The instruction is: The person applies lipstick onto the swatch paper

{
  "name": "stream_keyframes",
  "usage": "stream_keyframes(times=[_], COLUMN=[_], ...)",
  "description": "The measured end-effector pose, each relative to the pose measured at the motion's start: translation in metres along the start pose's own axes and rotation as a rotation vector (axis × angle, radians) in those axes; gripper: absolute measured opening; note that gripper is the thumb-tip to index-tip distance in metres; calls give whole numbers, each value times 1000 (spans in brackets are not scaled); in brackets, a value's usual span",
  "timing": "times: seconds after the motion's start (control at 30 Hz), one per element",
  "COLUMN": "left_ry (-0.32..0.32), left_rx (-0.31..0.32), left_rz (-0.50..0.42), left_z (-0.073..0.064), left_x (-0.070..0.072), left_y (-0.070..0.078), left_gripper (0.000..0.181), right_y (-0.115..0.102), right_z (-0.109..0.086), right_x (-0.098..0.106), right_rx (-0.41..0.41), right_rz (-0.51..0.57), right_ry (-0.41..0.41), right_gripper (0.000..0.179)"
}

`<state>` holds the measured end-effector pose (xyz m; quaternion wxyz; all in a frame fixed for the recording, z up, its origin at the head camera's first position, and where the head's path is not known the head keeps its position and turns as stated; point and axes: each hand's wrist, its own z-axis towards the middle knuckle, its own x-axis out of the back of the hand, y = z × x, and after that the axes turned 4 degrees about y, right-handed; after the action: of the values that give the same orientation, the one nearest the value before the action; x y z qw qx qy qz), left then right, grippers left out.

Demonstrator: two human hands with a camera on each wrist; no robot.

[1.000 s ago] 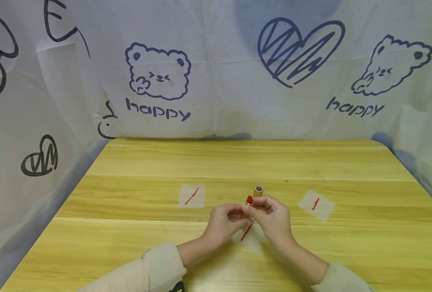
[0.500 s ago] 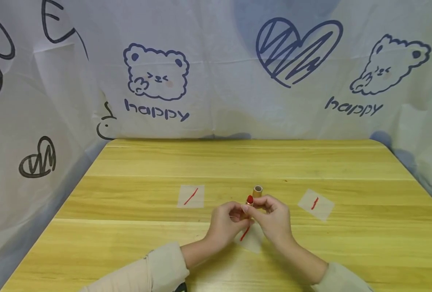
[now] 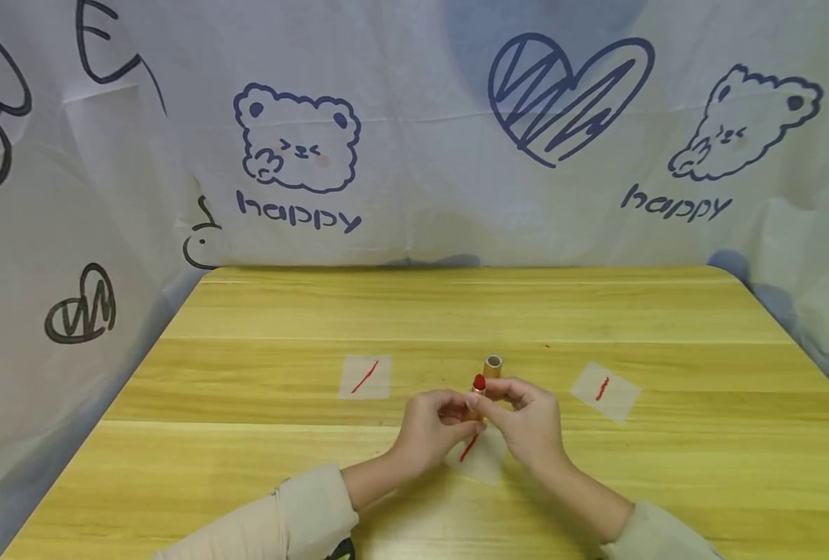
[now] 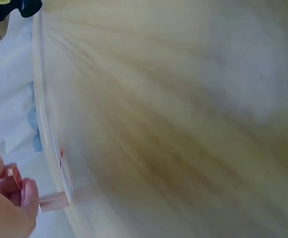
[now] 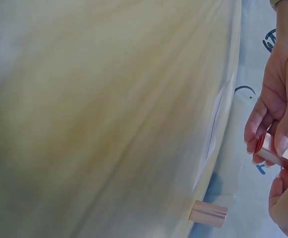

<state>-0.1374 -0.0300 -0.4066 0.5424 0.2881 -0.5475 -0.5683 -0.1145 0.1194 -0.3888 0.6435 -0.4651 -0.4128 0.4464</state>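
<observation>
A lipstick (image 3: pixel 480 383) with its red tip showing stands upright between both hands in the head view. My left hand (image 3: pixel 428 432) grips the lower part of its tube with fingers and thumb. From the other side, my right hand (image 3: pixel 529 424) pinches the tube between thumb and fingers, higher up near the red tip. The right wrist view shows the shiny rose-gold tube (image 5: pixel 277 151) between the two hands. Just behind the right fingers, the lipstick cap (image 3: pixel 493 366) stands on the table with its hollow end up. Fingers hide part of the tube.
Under the hands lies a thin paper square (image 3: pixel 483 464) with a red stroke, partly covered. Similar marked squares lie to the left (image 3: pixel 365 378) and right (image 3: pixel 606 391) on the wooden table (image 3: pixel 281 311). A white cloth (image 3: pixel 428 179) with drawings hangs behind.
</observation>
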Motion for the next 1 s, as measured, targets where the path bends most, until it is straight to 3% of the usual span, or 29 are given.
stream_keyframes(times=[0.2,0.33,0.6,0.7,0.83,1.0], left_ry=[-110,-175,-392,-443,-437,-323], left_rx=[39,33,28,39,50,41], left_rz=[-38,-35,-49,-53,-54,-43], left_z=[7,11,20,22,22,15], left_x=[7,12,29,34,34,26], left_y=[-2,-6,-13,-13,-13,-12], left_gripper=[17,19,22,24,24,24], right_y=[-1,-2,0,2,3,2], right_z=[3,5,5,4,4,5], right_x=[6,8,9,9,8,7], right_rx=[16,37,40,42,35,-9], right_rz=[-34,-29,-33,-11,3,-5], right_ry=[-40,-68,-128,-157,-171,-127], right_gripper=[13,13,12,11,9,9])
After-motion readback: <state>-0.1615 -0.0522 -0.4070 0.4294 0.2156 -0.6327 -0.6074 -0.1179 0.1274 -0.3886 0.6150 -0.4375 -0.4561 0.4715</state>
